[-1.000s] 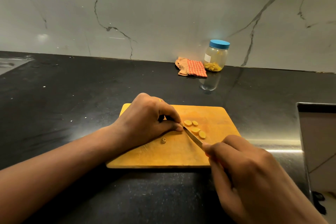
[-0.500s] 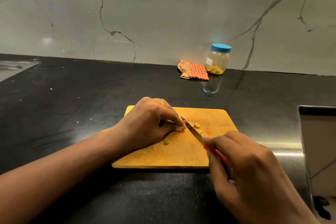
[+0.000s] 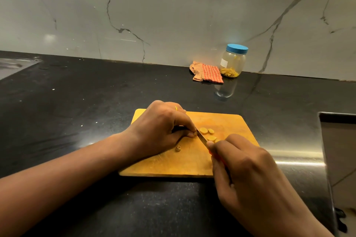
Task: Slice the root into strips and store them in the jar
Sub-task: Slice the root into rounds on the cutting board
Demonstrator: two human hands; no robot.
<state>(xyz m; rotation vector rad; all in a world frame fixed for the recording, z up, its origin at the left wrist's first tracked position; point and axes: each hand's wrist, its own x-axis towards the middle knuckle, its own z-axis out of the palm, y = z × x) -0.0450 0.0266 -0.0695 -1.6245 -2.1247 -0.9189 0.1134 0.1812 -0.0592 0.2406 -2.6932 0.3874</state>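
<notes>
While pinched against the cutting board [image 3: 173, 166] by the curled fingers of the left hand [image 3: 159, 131], root [image 3: 195, 133] nearly hidden, only its cut end visible at the fingertips. Knife [image 3: 201, 137] gripped in the closed right hand [image 3: 248, 175], blade touching that cut end. Yellow rounds [image 3: 203, 130] just right of the blade. Small scrap [image 3: 177, 148] near the left thumb. Lidded jar [image 3: 233, 61] at the wall [image 3: 173, 15], beside a checked cloth [image 3: 209, 73].

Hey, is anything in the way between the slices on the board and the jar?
Nothing sits on the counter between the slices and the jar, but its blue lid is on, closing the mouth.
</notes>
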